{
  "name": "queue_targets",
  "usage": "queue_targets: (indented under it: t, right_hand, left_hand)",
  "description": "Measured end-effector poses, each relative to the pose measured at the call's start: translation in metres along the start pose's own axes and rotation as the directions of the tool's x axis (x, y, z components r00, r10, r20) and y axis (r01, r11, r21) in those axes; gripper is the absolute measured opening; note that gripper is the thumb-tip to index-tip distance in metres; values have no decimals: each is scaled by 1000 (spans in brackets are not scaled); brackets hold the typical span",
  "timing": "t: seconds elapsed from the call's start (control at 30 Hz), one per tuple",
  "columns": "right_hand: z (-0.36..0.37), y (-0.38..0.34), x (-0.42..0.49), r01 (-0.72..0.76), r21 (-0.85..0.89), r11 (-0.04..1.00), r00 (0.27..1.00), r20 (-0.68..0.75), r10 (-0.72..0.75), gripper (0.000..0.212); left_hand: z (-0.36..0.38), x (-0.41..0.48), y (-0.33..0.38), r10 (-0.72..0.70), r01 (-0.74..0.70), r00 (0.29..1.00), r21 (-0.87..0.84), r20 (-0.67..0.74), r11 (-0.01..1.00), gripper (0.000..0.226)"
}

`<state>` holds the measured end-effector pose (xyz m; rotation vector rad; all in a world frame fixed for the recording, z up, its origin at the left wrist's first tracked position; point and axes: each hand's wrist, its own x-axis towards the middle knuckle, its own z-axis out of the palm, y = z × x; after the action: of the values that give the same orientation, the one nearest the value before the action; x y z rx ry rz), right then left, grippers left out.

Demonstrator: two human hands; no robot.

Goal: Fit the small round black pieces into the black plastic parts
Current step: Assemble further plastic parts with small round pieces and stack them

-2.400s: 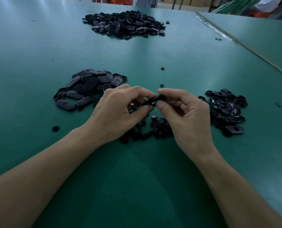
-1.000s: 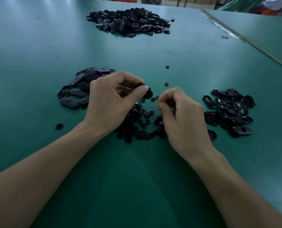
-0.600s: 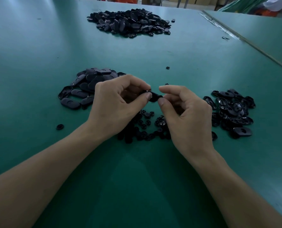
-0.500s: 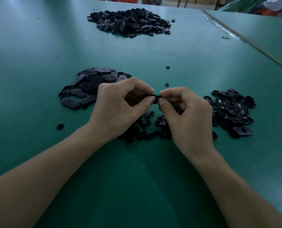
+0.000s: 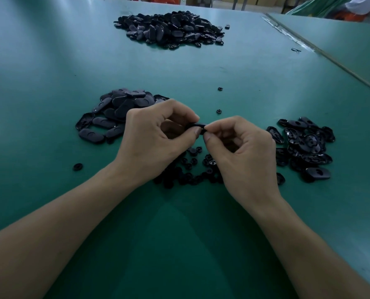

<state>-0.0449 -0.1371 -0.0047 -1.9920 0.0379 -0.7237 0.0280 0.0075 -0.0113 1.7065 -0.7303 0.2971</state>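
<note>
Green table (image 5: 50,61): both hands' fingers (image 5: 198,132) pinch one black plastic part (image 5: 198,125).

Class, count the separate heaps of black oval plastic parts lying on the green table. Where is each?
3: far pile at the table's far end, left pile behind the left hand, right pile beside the right hand.

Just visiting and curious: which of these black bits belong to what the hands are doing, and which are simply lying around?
In the job:
- left hand
- right hand
- black part pinched between them
- small round pieces
- left pile
- right pile

Lying about:
- far heap
- stray round piece
- green table
</note>
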Motion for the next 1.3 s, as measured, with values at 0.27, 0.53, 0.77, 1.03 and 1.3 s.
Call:
queue_targets:
  t: [0.27, 0.53, 0.77, 1.03, 1.3]
  right_hand:
    - [-1, 0, 2, -20, 68, 998, 999, 26, 19, 22]
    - [-1, 1, 1, -15, 85, 996, 999, 41, 11, 20]
    - [0, 1, 0, -29, 73, 997, 1000, 7, 29, 18]
    - [0, -1, -1, 24, 12, 1000, 1000, -4, -24, 14]
    - [2, 0, -3, -4, 13, 1000, 999, -51, 5, 15]
  left_hand:
    - [0, 0, 3, 16, -15, 999, -13, 39, 1000, 16]
    - [1, 0, 3, -12, 14, 999, -56, 52, 998, 16]
    - [0, 0, 3, -7, 12, 998, -69, 70, 998, 17]
    - [-1, 1, 5, -54, 62, 996, -120, 67, 991, 18]
    - [0, 1, 7, -62, 79, 992, -152, 114, 985, 20]
